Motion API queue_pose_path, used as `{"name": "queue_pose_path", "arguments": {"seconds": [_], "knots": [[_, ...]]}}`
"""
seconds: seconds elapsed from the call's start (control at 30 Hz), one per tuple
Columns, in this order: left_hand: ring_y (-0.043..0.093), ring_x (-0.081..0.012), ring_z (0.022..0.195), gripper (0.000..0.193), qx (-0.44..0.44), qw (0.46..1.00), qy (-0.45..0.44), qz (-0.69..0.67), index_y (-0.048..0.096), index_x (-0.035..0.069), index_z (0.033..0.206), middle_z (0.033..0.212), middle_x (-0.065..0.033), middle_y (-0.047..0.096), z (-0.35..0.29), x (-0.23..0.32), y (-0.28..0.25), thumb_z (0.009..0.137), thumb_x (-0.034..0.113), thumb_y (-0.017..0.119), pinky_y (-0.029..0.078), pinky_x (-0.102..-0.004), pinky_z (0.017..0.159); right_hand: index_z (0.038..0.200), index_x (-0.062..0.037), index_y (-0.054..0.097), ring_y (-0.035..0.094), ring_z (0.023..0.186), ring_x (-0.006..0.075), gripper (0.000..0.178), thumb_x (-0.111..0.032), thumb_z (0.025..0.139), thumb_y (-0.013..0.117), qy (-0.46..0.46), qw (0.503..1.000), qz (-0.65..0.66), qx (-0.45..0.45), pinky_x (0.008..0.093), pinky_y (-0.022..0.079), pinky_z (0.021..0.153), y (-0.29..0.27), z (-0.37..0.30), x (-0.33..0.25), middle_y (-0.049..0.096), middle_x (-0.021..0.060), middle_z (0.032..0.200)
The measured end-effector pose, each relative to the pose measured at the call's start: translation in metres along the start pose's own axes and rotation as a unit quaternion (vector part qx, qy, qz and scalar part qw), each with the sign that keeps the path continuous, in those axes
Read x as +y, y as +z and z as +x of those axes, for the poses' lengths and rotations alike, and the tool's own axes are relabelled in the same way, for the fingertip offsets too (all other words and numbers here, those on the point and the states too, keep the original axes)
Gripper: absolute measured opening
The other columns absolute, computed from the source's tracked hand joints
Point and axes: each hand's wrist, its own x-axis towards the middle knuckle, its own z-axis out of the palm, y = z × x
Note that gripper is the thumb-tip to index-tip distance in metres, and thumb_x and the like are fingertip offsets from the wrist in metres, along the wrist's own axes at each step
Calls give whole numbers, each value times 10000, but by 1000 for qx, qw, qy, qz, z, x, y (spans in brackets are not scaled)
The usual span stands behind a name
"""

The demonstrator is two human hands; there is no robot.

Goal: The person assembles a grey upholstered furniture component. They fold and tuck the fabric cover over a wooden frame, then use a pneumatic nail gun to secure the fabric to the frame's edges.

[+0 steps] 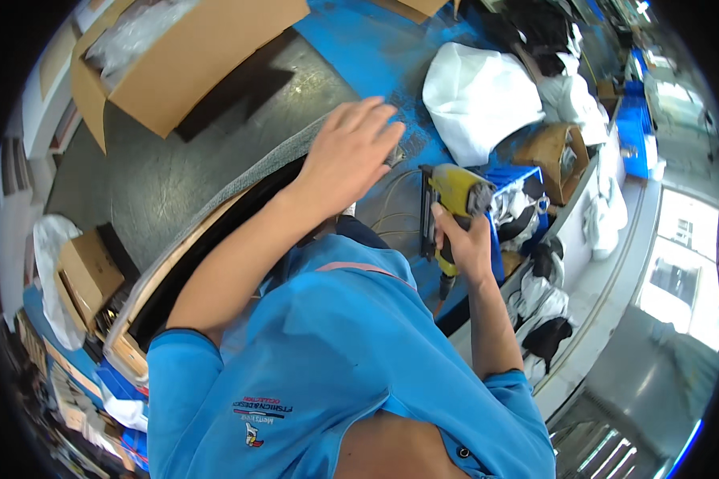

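In my right hand (467,243) is a yellow and black pneumatic staple gun (454,188), held upright by its grip with an air hose fitting at its lower end. My left hand (350,158) lies over the far end of a long curved panel (244,180), its fingers stretched out and slightly bent. Grey fabric covers the panel's outer side, and a pale wooden edge and black lining show along the inside. The panel leans along my left side, under my left forearm. The staple gun is apart from it, to the right. My left fingertips' underside is hidden.
A large cardboard box (196,68) with clear plastic stands far left, and a smaller box (92,267) nearer. White sacking (479,100) lies ahead. On the right are a blue bin (527,174) of fabric scraps and a brown carton (553,152). A thin hose (391,214) loops over the floor.
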Motion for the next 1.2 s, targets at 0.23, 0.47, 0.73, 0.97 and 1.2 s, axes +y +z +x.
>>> {"name": "queue_pose_path", "arguments": {"seconds": [0.23,0.47,0.73,0.97,1.2], "knots": [[665,-385,1017,176,-398,909,50,-112,754,81,967,1046,-128,710,59,-40,19,832,191,776,539,-506,843,1259,25,609,621,930,125,583,-268,833,878,-2,999,41,-10,316,526,842,26,29,4,695,63,1047],[649,-294,974,207,-274,944,152,-100,728,85,1006,999,-65,660,31,-32,13,800,79,753,534,-445,837,1453,7,518,631,1056,132,750,-214,831,875,-72,975,165,-126,310,514,959,62,88,23,693,65,1190],[656,-261,1063,285,-157,973,157,-69,730,69,1100,1103,-56,680,5,-23,14,816,81,706,533,-445,1007,1468,-57,508,571,926,54,674,-180,879,814,-17,943,260,-208,240,475,797,60,94,28,644,-6,1083],[601,-265,1303,377,-163,966,198,-11,703,59,1228,1339,-79,664,-17,-32,7,859,117,650,411,-504,1184,1461,-54,487,547,877,75,602,-229,951,755,4,935,271,-229,253,475,758,55,103,22,609,-9,1061],[556,-291,1364,431,-177,967,174,-63,679,65,1274,1415,-100,619,-26,-42,-2,843,88,663,374,-524,1208,1504,-40,437,556,860,80,631,-198,972,738,4,951,193,-240,254,487,735,56,106,25,615,14,1117]]}}
